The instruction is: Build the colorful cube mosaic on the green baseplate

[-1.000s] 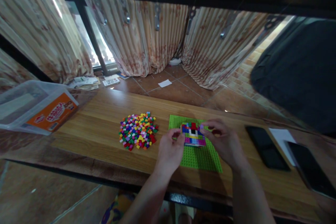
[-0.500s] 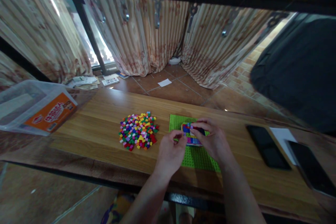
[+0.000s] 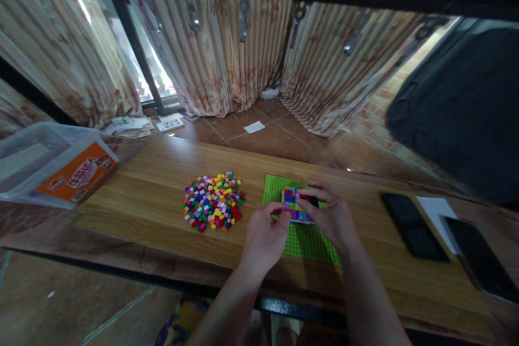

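A block of small multicoloured toy bricks (image 3: 291, 200) stands on a green studded baseplate (image 3: 310, 246) before me. Between the thumb and fingertips of my right hand (image 3: 332, 216) is a small lilac brick (image 3: 298, 195), just over or on the top of the block; I cannot tell which. My left hand (image 3: 267, 231) is at the block's left front corner, thumb and fingers pinched together. What its fingertips hold, if anything, is too small to make out. The right hand hides the right side of the block.
A pile of loose coloured bricks (image 3: 213, 203) lies left of the baseplate on the wooden tabletop (image 3: 154, 189). At the far left stands a clear plastic bin (image 3: 44, 159) with an orange label. On the right lie a black phone (image 3: 413, 225), white paper (image 3: 438, 219) and another dark device (image 3: 482, 257).
The baseplate and the block on it have shifted slightly to the right and turned a little. Both hands stay close to the block in nearly the same pinching pose.
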Tool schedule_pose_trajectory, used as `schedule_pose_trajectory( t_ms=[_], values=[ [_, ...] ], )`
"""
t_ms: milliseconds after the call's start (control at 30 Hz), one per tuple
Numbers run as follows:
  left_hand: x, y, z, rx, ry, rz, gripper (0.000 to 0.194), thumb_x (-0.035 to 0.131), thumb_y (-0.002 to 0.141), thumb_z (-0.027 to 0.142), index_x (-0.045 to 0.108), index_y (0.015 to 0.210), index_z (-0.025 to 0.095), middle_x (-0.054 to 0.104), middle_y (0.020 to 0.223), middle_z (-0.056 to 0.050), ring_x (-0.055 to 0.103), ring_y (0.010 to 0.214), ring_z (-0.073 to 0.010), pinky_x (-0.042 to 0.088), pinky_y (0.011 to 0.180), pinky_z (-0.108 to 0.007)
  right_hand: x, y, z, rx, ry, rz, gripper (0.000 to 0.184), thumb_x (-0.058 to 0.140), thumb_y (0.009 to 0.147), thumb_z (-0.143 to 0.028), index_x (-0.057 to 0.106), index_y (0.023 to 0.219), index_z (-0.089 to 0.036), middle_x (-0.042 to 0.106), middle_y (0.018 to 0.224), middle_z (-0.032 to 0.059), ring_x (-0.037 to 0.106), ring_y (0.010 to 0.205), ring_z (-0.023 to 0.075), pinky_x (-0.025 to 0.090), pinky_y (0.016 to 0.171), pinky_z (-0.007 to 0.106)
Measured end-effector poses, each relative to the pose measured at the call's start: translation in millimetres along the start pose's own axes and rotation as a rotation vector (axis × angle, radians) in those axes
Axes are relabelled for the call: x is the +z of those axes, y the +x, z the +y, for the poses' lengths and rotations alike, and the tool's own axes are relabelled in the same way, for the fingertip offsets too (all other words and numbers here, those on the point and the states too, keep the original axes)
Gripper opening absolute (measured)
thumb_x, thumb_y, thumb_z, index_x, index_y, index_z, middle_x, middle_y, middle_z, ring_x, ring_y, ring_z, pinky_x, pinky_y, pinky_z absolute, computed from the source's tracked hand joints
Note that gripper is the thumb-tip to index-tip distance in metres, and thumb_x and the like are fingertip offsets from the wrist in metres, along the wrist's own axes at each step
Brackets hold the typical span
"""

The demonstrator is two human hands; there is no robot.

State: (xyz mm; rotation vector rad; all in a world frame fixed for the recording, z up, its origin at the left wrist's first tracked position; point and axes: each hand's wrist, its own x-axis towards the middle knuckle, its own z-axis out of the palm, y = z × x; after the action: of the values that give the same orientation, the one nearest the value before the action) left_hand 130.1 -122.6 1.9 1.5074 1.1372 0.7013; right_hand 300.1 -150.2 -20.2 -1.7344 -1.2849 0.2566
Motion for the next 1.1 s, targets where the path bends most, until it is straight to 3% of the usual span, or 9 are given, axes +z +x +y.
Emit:
schedule_pose_trajectory(
  t_ms=[300,533,667,867,1100],
  values=[
    [1.0,1.3,-1.1,-0.015,0.034,-0.028,0.027,0.055,0.088,0.028,0.071,0.109,0.019,0.074,0.095,-0.005,0.064,0.071,-0.0160,0.049,0.071,-0.029,-1.6,0.2,-1.4,0.064,0.086,0.010,0.022,0.077,0.072,-0.040,0.078,0.090,-0.027,0.066,0.116,0.0073,0.063,0.107,0.0265,0.049,0.094,0.048],
    [7.2,-0.7,4.1,0.152,0.369,0.017,0.040,0.049,0.091,0.021,0.062,0.130,0.021,0.065,0.108,-0.011,0.064,0.095,-0.0224,0.051,0.092,-0.038,-5.8,2.9,-0.8,0.059,0.141,-0.018,0.020,0.074,0.075,-0.040,0.078,0.088,-0.026,0.065,0.118,0.0081,0.063,0.109,0.0263,0.048,0.097,0.048],
    [18.0,4.3,2.7,0.284,0.479,0.043,0.042,0.050,0.091,0.020,0.061,0.131,0.020,0.054,0.122,-0.014,0.057,0.113,-0.0263,0.047,0.102,-0.043,-6.6,4.3,4.5,0.096,0.154,-0.016,0.022,0.066,0.082,-0.040,0.076,0.092,-0.024,0.066,0.117,0.0092,0.063,0.106,0.0252,0.051,0.089,0.044],
    [28.7,5.9,-1.3,0.313,0.543,0.085,0.042,0.047,0.094,0.020,0.058,0.135,0.022,0.051,0.125,-0.014,0.054,0.115,-0.0275,0.046,0.103,-0.046,-5.7,5.1,2.3,0.150,0.178,-0.063,0.023,0.065,0.081,-0.039,0.075,0.094,-0.023,0.071,0.106,0.0072,0.065,0.100,0.0241,0.052,0.085,0.042],
    [29.6,4.1,-1.7,0.340,0.585,0.089,0.043,0.043,0.095,0.020,0.056,0.137,0.019,0.051,0.124,-0.015,0.052,0.117,-0.0290,0.046,0.104,-0.046,5.0,7.4,-4.4,0.263,0.199,-0.020,0.026,0.068,0.076,-0.040,0.076,0.093,-0.022,0.075,0.099,0.0058,0.067,0.093,0.0235,0.050,0.089,0.042]
  ],
)
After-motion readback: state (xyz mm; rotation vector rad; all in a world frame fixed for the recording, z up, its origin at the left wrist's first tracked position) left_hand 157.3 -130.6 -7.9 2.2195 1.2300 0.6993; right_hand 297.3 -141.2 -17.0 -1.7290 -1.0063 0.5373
